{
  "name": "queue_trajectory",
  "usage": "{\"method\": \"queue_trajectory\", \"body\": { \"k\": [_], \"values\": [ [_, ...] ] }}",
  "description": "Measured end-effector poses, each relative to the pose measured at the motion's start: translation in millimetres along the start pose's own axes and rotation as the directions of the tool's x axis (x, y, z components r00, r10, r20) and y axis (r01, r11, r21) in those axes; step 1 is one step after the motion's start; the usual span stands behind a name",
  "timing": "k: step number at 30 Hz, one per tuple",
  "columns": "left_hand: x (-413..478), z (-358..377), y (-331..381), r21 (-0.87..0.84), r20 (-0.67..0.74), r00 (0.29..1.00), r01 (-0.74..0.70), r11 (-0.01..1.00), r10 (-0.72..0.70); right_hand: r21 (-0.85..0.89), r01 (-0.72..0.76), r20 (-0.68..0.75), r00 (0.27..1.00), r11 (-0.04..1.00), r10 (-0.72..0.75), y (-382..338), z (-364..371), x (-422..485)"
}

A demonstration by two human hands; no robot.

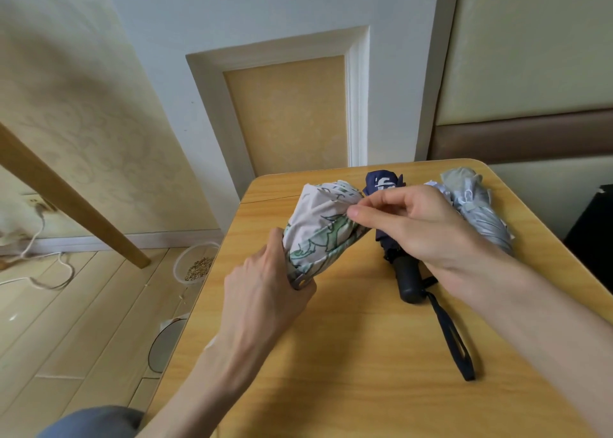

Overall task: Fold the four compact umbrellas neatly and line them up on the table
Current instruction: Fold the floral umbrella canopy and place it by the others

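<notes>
At frame centre, above the table [331, 354], the left hand [265, 291] grips the floral umbrella [318, 235] at its stiff lower end while the right hand [408, 222] pinches its soft, slippery, light fabric, best gathered by pleat edges.

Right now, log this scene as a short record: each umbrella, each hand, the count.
floral umbrella: tilted, held in both hands, canopy still loose
left hand: grips its handle end
right hand: pinches its canopy fabric near the top
navy umbrella: lies on the table, black handle toward the person, strap stretched out
grey umbrella: lies right of the navy one, partly behind the right hand
umbrellas in view: three
</notes>
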State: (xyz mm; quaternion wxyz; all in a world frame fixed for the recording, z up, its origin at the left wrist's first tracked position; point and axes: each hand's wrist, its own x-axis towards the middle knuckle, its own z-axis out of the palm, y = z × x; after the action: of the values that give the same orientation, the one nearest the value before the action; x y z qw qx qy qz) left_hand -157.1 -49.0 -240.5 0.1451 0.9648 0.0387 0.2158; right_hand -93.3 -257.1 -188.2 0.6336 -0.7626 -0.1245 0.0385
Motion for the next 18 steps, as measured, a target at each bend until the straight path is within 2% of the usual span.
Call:
{"method": "queue_trajectory", "body": {
  "k": [3, 9, 10, 12, 14, 18],
  "values": [
    [4, -1, -2, -0.039, -0.011, 1.0, 0.012, 0.999, -0.012, 0.092, 0.045, 0.0, 0.999, 0.995, -0.045, 0, 4, -1],
    [1, 1, -5, 0.0, -0.06, 0.998, 0.009, 1.0, -0.009, 0.07, 0.083, 0.004, 0.997, 0.994, -0.083, 1, 0, 0],
    [1, 2, -5, 0.015, -0.07, 0.998, 0.005, 1.0, -0.004, 0.041, 0.138, -0.011, 0.99, 0.99, -0.138, 0, -1, 0],
    [0, 5, -5, 0.035, -0.074, 0.997, -0.003, 0.999, 0.006, -0.14, 0.278, -0.01, 0.959, 0.95, -0.282, -2, -1, -1],
    [-2, 7, -4, 0.053, -0.083, 0.996, -0.025, 0.998, 0.029, -0.297, 0.348, 0.023, 0.933, 0.889, -0.358, 0, 1, -1],
    [-5, 12, -3, 0.1, -0.116, 0.988, -0.089, 0.991, 0.1, -0.298, 0.344, 0.056, 0.937, 0.89, -0.344, 2, 3, -1]
  ]
}}
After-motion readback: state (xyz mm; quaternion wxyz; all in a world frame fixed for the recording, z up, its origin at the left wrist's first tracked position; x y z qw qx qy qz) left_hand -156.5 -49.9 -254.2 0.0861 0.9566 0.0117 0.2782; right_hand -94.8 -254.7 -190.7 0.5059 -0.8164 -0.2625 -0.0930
